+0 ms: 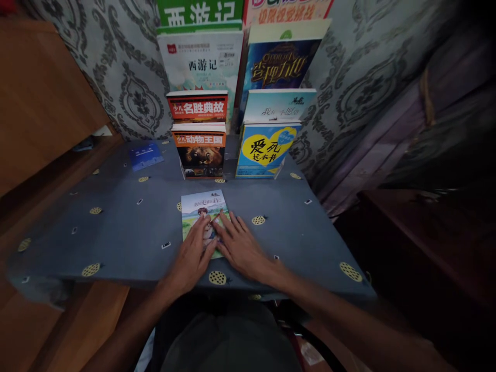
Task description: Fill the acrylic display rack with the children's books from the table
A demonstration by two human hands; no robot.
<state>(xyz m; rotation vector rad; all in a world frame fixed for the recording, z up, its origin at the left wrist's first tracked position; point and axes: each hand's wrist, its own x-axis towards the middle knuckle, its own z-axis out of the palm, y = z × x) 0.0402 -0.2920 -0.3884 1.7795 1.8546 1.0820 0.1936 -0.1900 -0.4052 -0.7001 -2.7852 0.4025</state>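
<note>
A closed book (pixel 194 208) with an illustrated cover, showing a child on green grass under a pale sky, lies flat on the cloth-covered table (pixel 127 222) in front of me. My left hand (pixel 194 251) rests on its lower left part, thumb stretched away from the fingers. Across its right side lies my right hand (pixel 242 245), flat, with the fingers spread and pointing up and left. The two hands almost meet over the middle of the cover, hiding part of the picture. Neither hand grips the book.
Behind the book, a tiered rack holds upright books, among them an orange one with a lion (pixel 201 155) and a blue one with a yellow heart (pixel 263 150). A small blue booklet (pixel 146 156) lies at the back left. Brown wooden furniture (pixel 42 103) stands at the left.
</note>
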